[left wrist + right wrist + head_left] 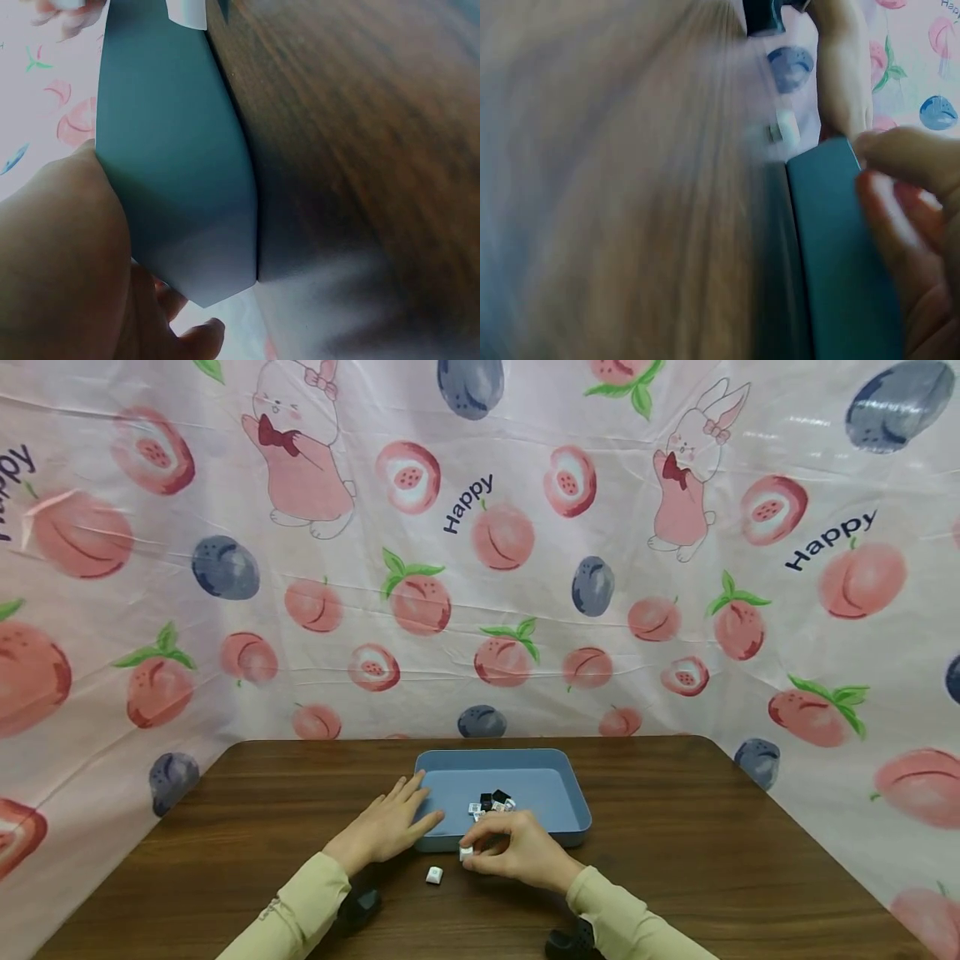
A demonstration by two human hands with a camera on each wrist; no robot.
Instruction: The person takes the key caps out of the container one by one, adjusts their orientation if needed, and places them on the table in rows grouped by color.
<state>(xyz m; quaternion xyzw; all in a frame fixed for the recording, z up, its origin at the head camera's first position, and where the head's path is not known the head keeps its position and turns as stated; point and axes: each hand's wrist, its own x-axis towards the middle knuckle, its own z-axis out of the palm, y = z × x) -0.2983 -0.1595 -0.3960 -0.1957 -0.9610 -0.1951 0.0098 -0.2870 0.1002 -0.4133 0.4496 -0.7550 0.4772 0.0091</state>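
Note:
My right hand pinches a white keycap between thumb and fingers, just in front of the near wall of the blue tray. Another white keycap lies on the table between the two hands, close to the tray; it shows blurred in the right wrist view. My left hand lies with spread, fairly straight fingers at the tray's left rim. Inside the tray, black keycaps and white keycaps sit in a loose cluster, partly behind my right hand. The tray's wall fills the middle of the left wrist view.
The brown wooden table reaches back to a hanging sheet printed with fruit and rabbits. Dark wrist devices sit under both forearms, close over the table.

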